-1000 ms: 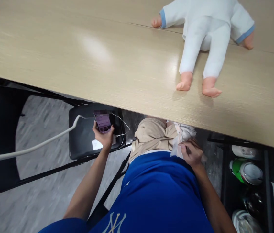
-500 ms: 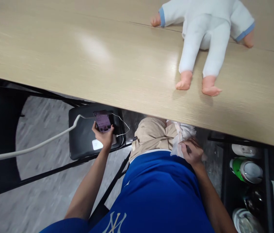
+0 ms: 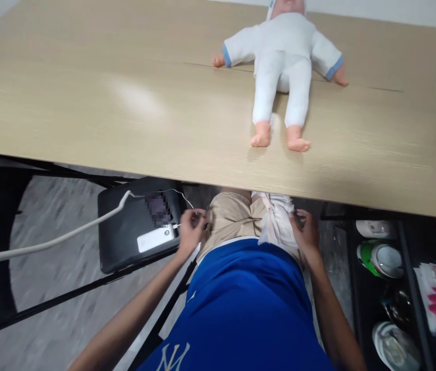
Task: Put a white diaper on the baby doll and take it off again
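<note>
A baby doll in a white suit lies on its back on the wooden table, feet toward me. Below the table edge, my left hand hovers with curled fingers at the right edge of a black chair seat, beside a thin white cable. A phone and a white power bank lie on that seat. My right hand is closed on the edge of a white cloth resting on my lap.
A thick white cable runs from the left to the chair seat. A black shelf at the right holds cups, bowls and a pink item. Black chair legs cross the grey floor at the left.
My left hand let go of the phone, which now lies on the chair seat, and drew back toward my lap. The view tilted up, showing more of the doll.
</note>
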A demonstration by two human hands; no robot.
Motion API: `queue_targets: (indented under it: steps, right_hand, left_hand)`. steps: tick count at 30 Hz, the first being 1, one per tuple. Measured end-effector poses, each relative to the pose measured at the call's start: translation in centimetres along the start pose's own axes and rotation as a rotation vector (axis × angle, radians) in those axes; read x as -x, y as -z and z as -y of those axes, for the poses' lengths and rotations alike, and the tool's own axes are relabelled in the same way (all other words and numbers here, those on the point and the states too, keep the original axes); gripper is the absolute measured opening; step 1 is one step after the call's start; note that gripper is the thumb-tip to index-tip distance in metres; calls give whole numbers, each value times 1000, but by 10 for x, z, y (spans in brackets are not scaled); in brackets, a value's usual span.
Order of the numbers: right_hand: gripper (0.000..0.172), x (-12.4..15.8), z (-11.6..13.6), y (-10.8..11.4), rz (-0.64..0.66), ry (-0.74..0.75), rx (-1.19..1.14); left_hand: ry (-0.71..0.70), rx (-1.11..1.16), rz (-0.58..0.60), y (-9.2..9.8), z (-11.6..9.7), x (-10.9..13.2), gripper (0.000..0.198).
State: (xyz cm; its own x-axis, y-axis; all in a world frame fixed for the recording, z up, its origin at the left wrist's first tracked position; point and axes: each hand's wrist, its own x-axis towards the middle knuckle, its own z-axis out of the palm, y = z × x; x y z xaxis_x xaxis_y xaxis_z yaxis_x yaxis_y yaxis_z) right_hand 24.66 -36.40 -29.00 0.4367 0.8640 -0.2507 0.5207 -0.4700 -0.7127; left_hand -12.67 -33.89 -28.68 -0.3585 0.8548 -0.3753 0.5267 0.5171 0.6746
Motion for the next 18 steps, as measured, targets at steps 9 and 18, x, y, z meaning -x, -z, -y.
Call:
queue_targets:
  steps: [9, 18]
  right_hand:
    - [58, 4, 30, 3, 237, -94, -179]
    - [62, 102, 74, 110, 527, 171, -467]
  left_hand:
    - [-230, 175, 631, -100, -124, 48, 55]
    - [-562, 364, 755, 38, -166, 156, 37]
